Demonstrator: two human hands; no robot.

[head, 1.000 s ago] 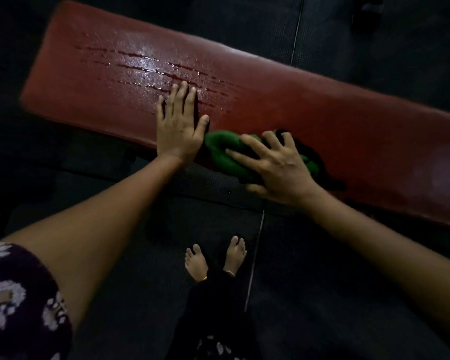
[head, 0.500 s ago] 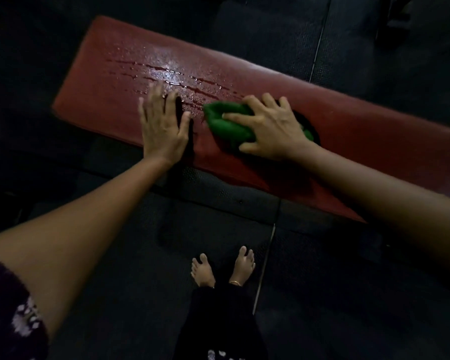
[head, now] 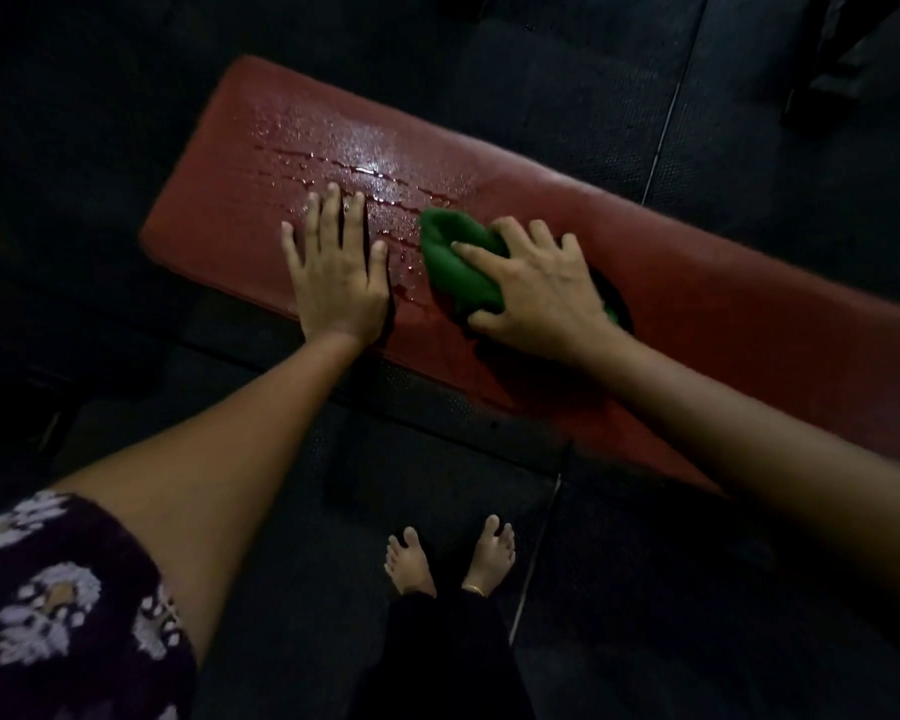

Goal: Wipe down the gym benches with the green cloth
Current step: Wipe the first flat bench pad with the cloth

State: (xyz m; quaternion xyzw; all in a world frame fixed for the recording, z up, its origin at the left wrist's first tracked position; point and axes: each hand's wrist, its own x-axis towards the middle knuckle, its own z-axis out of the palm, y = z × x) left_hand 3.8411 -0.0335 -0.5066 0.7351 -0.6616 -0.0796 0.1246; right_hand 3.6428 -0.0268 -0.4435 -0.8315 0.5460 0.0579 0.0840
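Left sleeve [head: 63, 605], dark with white flower print, low at 8 o'clock. Left hand [head: 336, 275] lies flat on the red bench surface [head: 723, 324], fingers [head: 328, 215] straight and slightly spread, holding nothing, just bracing. Wet streaks and droplets [head: 354, 163] sit at 12 o'clock of that hand, running toward the right; some drops lie between the two hands. Green cloth [head: 453, 262] is bunched on the surface just right of the left hand, touching the wet patch's right end. Right hand [head: 536, 293] sits on top of the cloth, fingers curled over it and gripping it, thumb at the near side. Bare feet [head: 450, 561] on dark floor mat [head: 281, 511] at 6 o'clock.

Step in hand, by my read: wiping the wet area toward 10 o'clock. To do it well: keep the palm pressing the cloth flat, not just fingertips, so the streaks get picked up, not smeared. Sweep in overlapping passes along the length, reaching the far edge. The left hand sits in the path, so it needs lifting or shifting before the cloth gets there. Refold the cloth if soaked. The right end of the surface looks drier; can't tell if it is done.
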